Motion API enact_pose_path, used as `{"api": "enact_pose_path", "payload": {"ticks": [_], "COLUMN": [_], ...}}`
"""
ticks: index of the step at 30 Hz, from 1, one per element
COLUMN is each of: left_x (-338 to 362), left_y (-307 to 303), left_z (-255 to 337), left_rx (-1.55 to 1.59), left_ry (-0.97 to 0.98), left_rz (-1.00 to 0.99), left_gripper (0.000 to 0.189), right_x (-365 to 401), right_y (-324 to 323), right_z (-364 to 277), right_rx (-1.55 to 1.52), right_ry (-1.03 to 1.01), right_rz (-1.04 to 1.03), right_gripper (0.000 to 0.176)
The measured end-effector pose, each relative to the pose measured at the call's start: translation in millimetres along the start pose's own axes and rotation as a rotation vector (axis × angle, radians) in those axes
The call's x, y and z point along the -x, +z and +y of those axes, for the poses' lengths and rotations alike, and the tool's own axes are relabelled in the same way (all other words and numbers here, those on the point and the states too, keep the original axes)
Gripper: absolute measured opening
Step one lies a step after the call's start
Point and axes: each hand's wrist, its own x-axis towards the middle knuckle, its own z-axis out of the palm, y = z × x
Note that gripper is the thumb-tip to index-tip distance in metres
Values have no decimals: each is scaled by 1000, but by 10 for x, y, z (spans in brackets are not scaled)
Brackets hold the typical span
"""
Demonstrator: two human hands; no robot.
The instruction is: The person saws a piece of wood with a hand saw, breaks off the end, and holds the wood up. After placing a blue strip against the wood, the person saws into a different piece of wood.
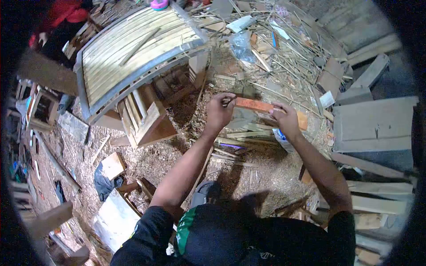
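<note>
Almost crosswise, a reddish bar (pixel 254 105) stretches lengthwise between left hand (pixel 220 114) and right hand (pixel 286 120), both pinching it, its right end slanting slightly bodyward.

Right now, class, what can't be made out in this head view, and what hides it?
All in the head view:
Right end of the reddish bar: covered by the right hand.
Person in red: partly cut off by the top edge and dark rim.
Pink item: cut off by the top edge.
White marking on the dark shirt: too small.
</note>
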Motion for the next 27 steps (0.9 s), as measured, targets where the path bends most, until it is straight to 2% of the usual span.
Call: {"api": "enact_pose_path", "payload": {"ticks": [3,5,7,9,11,12,15,17,19,20,21,22,23,24,26,27], "left_x": [-133,-207,-302,-314,-292,-269,-423,-694,-1075,-1185,-1320,-1493,-1672,-1836,-2087,-2132], "left_y": [79,109,146,175,237,297,394,476,592,586,624,670,703,691,657,664], "left_z": [9,-14,-119,-112,-94,-102,-167,-479,-488,-437,-521,-635,-752,-934,-1366,-1526], "left_rx": [-89,-38,-94,-82,-346,-500,-538,-547,-1121,-854,-717,-580,-443,-447,-841,-843], "left_ry": [62,46,-61,-52,-183,-169,-118,-104,-394,-118,7,-2,-13,-19,272,268], "left_rz": [-4,-1,-83,-102,-201,-132,-219,-248,-432,-244,-186,-224,-261,-269,-306,-311], "left_gripper": [20,19,19,21,31,36,36,43,43,43,46,49,54,54,71,71], "right_x": [-229,-546,-594,-664,-757,-772,-968,-1198,-1465,-1558,-1671,-1862,-2040,-2195,-2502,-2645], "right_y": [-98,-130,-74,-67,-109,-129,-263,-483,-726,-846,-923,-996,-1059,-1117,-1230,-1230], "right_z": [108,437,474,575,810,839,863,927,925,835,779,842,915,937,888,838], "right_rx": [106,377,383,280,255,268,291,418,471,434,396,463,459,474,492,491], "right_ry": [-44,-319,-252,-108,-145,-134,-67,-184,-225,-201,-176,-207,-198,-242,-259,-254], "right_rz": [-46,-15,15,-67,-97,-143,-186,-84,-48,-2,40,123,119,177,230,228], "right_gripper": [37,37,36,38,39,39,37,36,37,37,38,40,40,40,38,38]}}
